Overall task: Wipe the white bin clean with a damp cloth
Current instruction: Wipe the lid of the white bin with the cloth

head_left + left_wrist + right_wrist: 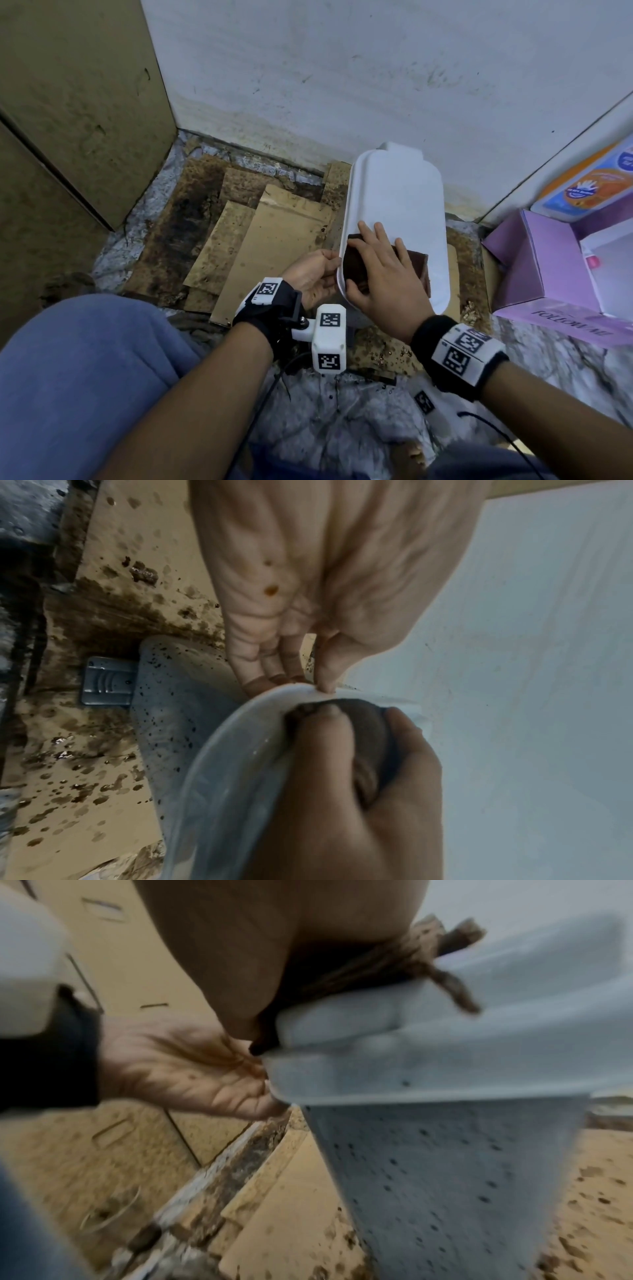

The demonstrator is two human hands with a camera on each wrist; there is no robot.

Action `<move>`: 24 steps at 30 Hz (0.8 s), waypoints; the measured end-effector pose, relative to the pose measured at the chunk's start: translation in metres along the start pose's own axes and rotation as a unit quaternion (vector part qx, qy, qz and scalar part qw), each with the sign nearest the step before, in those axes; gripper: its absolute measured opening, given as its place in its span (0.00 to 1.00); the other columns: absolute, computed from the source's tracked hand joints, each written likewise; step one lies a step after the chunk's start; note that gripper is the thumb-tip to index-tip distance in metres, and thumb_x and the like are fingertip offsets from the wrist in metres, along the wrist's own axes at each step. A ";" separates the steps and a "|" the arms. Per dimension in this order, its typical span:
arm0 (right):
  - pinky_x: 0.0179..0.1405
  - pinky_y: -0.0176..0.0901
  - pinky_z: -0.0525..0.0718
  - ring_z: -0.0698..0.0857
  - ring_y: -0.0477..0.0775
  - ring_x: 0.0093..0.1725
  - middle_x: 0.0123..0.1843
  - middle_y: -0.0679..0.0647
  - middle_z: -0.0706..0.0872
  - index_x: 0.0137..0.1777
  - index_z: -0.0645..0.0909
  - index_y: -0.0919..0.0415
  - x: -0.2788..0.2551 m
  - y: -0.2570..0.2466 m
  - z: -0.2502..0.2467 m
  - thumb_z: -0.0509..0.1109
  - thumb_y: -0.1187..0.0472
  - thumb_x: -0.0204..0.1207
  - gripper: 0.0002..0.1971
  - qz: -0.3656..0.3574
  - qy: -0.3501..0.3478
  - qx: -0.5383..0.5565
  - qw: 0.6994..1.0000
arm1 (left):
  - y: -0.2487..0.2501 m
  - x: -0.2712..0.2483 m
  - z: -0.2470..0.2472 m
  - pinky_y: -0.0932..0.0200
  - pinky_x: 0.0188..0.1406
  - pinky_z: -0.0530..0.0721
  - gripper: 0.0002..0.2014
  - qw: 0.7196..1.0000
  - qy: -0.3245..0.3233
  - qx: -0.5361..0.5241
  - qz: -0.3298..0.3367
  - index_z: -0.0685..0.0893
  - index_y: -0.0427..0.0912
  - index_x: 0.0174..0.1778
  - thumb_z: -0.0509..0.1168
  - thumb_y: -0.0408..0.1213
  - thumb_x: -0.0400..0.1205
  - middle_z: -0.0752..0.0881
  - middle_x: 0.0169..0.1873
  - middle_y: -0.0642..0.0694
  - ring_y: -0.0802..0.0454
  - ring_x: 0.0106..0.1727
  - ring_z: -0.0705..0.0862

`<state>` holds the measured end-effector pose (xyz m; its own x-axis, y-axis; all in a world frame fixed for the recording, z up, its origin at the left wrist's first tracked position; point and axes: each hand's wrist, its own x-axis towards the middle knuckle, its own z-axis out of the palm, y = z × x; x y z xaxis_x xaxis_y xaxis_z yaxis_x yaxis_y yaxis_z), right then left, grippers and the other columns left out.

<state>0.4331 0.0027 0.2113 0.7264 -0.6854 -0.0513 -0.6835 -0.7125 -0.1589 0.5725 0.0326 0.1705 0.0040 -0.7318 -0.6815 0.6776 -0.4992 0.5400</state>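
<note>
A white pedal bin (394,198) stands against the wall with its lid down; its body (445,1177) is speckled with dark spots. A dark brown cloth (352,267) lies on the near part of the lid. My right hand (376,267) presses flat on it, fingers straight and spread. In the left wrist view the cloth (373,745) bulges between that hand's thumb and forefinger. My left hand (313,274) pinches the lid's left rim (240,737), thumb on top and fingers underneath. The bin's grey pedal (106,681) shows low at its base.
Stained cardboard sheets (267,240) cover the wet floor left of and under the bin. A purple open box (548,274) and an orange-and-blue pack (589,181) sit at the right. A brown panel (68,102) closes the left side. My blue-clad knee (85,377) is near left.
</note>
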 end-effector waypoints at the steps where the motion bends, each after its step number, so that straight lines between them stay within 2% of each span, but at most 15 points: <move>1: 0.84 0.56 0.41 0.42 0.52 0.86 0.87 0.51 0.49 0.79 0.61 0.55 0.008 -0.001 -0.001 0.63 0.49 0.79 0.30 0.019 0.004 0.005 1.000 | 0.000 -0.001 0.000 0.65 0.23 0.85 0.08 1.000 -0.002 0.000 -0.003 0.77 0.42 0.45 0.56 0.30 0.89 0.82 0.39 0.43 0.51 0.37 0.82; 4: 0.83 0.59 0.43 0.42 0.54 0.86 0.87 0.52 0.47 0.79 0.60 0.55 0.036 0.004 -0.010 0.63 0.51 0.78 0.30 0.064 -0.009 0.016 0.998 | -0.002 0.001 0.000 0.65 0.24 0.85 0.07 1.000 -0.009 0.002 -0.002 0.76 0.42 0.46 0.57 0.29 0.89 0.83 0.40 0.43 0.51 0.39 0.82; 8: 0.83 0.60 0.44 0.42 0.56 0.85 0.87 0.54 0.47 0.79 0.60 0.55 0.079 0.017 -0.024 0.65 0.53 0.76 0.32 0.090 -0.050 0.033 0.994 | -0.003 0.006 -0.002 0.64 0.26 0.86 0.07 1.000 -0.010 0.004 0.002 0.77 0.42 0.48 0.56 0.29 0.89 0.83 0.41 0.44 0.52 0.40 0.82; 14: 0.82 0.61 0.46 0.43 0.58 0.85 0.87 0.56 0.47 0.78 0.61 0.57 0.111 0.026 -0.034 0.66 0.53 0.76 0.31 0.094 -0.074 0.008 0.993 | -0.002 0.009 -0.004 0.59 0.35 0.85 0.08 1.000 -0.012 0.015 0.004 0.77 0.41 0.46 0.56 0.28 0.88 0.83 0.40 0.44 0.51 0.39 0.81; 18: 0.83 0.61 0.44 0.42 0.57 0.85 0.87 0.54 0.45 0.79 0.61 0.57 0.075 0.015 -0.028 0.61 0.51 0.79 0.29 0.031 -0.073 -0.009 0.997 | -0.001 0.007 -0.003 0.58 0.35 0.84 0.09 1.000 -0.004 0.003 0.017 0.76 0.41 0.45 0.55 0.26 0.89 0.82 0.38 0.43 0.51 0.38 0.81; 21: 0.84 0.59 0.44 0.41 0.56 0.86 0.87 0.51 0.46 0.77 0.64 0.55 0.027 0.006 -0.022 0.58 0.47 0.81 0.26 -0.046 -0.075 -0.029 0.996 | 0.002 0.005 -0.003 0.63 0.25 0.85 0.10 1.000 -0.001 -0.009 0.019 0.75 0.41 0.46 0.54 0.25 0.89 0.81 0.38 0.43 0.51 0.36 0.79; 24: 0.84 0.58 0.45 0.42 0.54 0.86 0.87 0.50 0.49 0.77 0.66 0.52 -0.014 0.009 -0.018 0.58 0.48 0.80 0.25 -0.119 -0.083 -0.047 0.988 | 0.001 0.002 -0.002 0.66 0.22 0.83 0.10 1.000 -0.008 -0.009 0.017 0.75 0.42 0.47 0.54 0.25 0.88 0.81 0.38 0.43 0.51 0.36 0.79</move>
<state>0.4151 0.0033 0.2286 0.8641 -0.4678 -0.1857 -0.4896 -0.8668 -0.0944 0.5749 0.0320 0.1685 0.0161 -0.7562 -0.6541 0.6908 -0.4646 0.5541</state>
